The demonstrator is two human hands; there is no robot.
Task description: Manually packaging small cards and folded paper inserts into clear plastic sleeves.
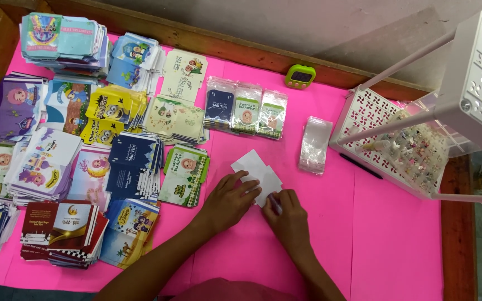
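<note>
Pressing flat with spread fingers, the left hand [231,199] pins a white slip of paper [256,174] to the pink counter [397,239], forearm angled in from the lower left. Beside it the right hand [287,214] is curled shut around a pen [274,203], tip at the paper's lower edge. A clear stack of plastic sleeves [314,144] lies just beyond, with piles of printed envelopes [135,164] farther left and a white perforated rack [397,139] to the right.
</note>
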